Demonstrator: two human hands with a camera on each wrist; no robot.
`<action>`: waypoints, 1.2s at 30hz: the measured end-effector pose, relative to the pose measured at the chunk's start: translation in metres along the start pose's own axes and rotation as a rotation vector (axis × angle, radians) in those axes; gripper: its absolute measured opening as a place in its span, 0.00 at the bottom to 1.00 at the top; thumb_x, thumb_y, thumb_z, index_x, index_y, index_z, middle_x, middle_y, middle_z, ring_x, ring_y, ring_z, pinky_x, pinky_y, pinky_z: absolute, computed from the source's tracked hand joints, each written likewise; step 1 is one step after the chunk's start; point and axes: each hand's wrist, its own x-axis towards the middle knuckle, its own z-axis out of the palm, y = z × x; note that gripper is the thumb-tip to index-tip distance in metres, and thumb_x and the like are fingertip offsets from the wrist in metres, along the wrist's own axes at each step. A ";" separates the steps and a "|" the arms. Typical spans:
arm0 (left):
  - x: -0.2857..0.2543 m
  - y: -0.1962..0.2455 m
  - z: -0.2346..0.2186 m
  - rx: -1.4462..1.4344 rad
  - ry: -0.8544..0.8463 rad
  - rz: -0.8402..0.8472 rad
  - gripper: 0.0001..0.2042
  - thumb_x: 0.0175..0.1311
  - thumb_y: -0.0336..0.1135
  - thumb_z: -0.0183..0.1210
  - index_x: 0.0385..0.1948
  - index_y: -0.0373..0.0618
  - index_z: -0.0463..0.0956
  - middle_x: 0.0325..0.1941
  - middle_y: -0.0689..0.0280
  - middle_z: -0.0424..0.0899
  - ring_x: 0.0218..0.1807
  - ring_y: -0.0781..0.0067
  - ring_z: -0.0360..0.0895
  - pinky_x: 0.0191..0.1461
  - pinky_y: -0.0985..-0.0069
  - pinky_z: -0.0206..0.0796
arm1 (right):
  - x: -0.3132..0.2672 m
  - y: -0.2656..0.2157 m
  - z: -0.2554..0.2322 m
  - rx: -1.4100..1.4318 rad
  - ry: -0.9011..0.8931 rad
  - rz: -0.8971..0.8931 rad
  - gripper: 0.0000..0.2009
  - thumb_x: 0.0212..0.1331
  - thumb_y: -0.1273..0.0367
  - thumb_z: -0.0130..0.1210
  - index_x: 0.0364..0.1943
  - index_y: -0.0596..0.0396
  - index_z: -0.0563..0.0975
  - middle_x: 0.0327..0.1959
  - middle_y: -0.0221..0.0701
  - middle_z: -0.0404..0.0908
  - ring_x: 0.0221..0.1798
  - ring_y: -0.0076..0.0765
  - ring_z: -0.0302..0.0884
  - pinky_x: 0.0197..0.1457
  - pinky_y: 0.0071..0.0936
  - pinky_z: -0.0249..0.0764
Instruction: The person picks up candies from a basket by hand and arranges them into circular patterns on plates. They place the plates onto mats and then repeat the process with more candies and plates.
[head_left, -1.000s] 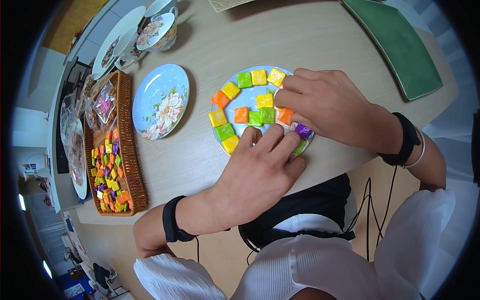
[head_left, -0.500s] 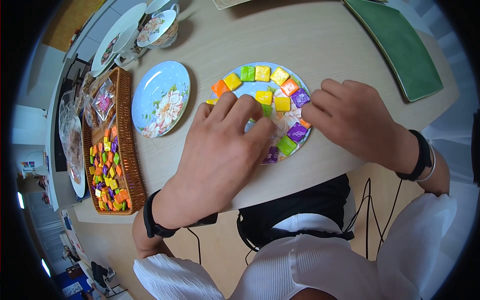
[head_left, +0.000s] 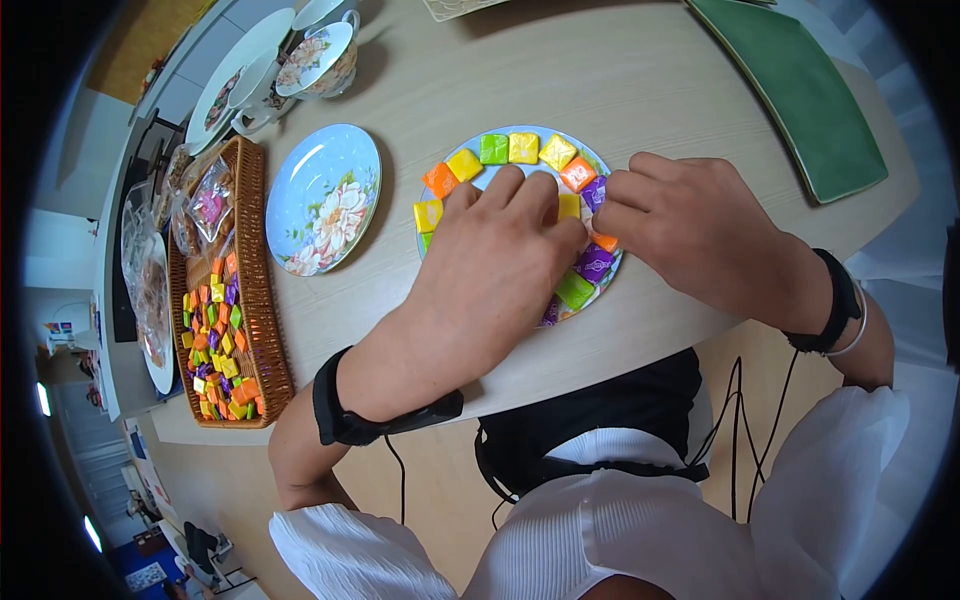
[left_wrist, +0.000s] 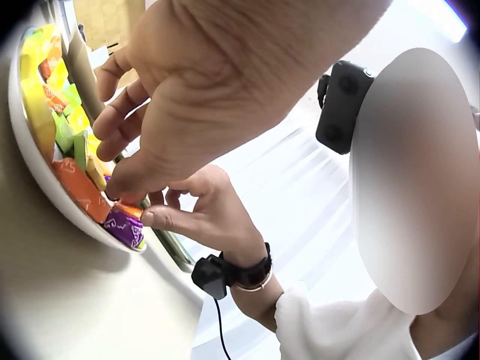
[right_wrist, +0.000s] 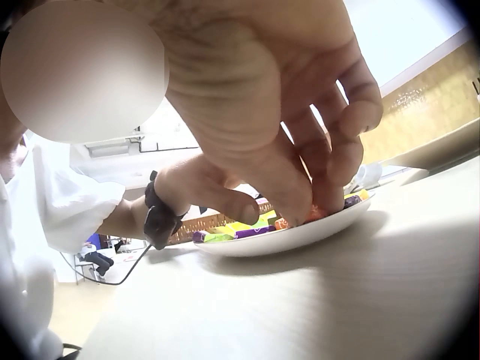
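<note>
A round floral plate [right_wrist: 274, 244] holds square wrapped candies in yellow, green, orange and purple, several of them along its rim. Over its middle lies my left hand [head_left: 485, 275], fingers bent down among the candies, next to a yellow candy [head_left: 569, 206]. Whether it pinches a candy I cannot tell. My right hand [head_left: 695, 225] reaches in at the right rim, where thumb and forefinger pinch an orange candy [head_left: 604, 242]. A purple candy [head_left: 594, 263] and a green candy [head_left: 574, 290] lie just below. The left hand hides much of the plate's centre.
A second floral plate [head_left: 310, 190] sits left of the candy plate. Beyond it stands a wicker basket [head_left: 262, 330] with loose candies and bagged items. Floral cups [head_left: 315, 70] are at the back left, a green rectangular plate [head_left: 800, 110] at the back right.
My right hand has drawn back rightward from over the plate, uncovering orange and purple candies. The left hand swung left, then returned right over the plate's middle.
</note>
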 end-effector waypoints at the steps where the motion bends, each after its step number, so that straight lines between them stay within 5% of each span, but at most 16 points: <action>1: -0.002 0.001 0.002 -0.001 0.002 0.016 0.07 0.56 0.33 0.56 0.35 0.46 0.79 0.35 0.63 0.73 0.44 0.64 0.71 0.43 0.65 0.63 | 0.000 0.000 0.000 -0.009 -0.003 0.009 0.06 0.46 0.71 0.57 0.31 0.52 0.75 0.30 0.26 0.72 0.36 0.29 0.72 0.29 0.27 0.70; 7: -0.004 0.006 0.002 -0.013 -0.057 -0.038 0.10 0.50 0.31 0.64 0.36 0.48 0.80 0.37 0.66 0.74 0.43 0.64 0.72 0.48 0.66 0.66 | 0.000 -0.002 -0.002 -0.023 -0.026 0.035 0.06 0.45 0.72 0.56 0.30 0.53 0.75 0.29 0.27 0.72 0.36 0.30 0.72 0.28 0.28 0.69; 22: -0.009 0.004 -0.003 -0.008 -0.048 -0.048 0.11 0.50 0.31 0.64 0.37 0.51 0.80 0.37 0.67 0.73 0.44 0.63 0.72 0.49 0.67 0.66 | 0.003 -0.001 -0.010 -0.022 -0.029 0.094 0.07 0.45 0.71 0.58 0.31 0.51 0.75 0.29 0.27 0.73 0.36 0.30 0.73 0.28 0.28 0.69; 36: -0.013 0.015 -0.007 -0.010 -0.079 0.018 0.16 0.51 0.32 0.64 0.43 0.51 0.78 0.40 0.67 0.74 0.44 0.65 0.71 0.47 0.66 0.66 | 0.004 0.004 -0.009 0.072 -0.084 -0.069 0.08 0.52 0.71 0.56 0.37 0.51 0.77 0.30 0.27 0.76 0.36 0.32 0.76 0.32 0.29 0.68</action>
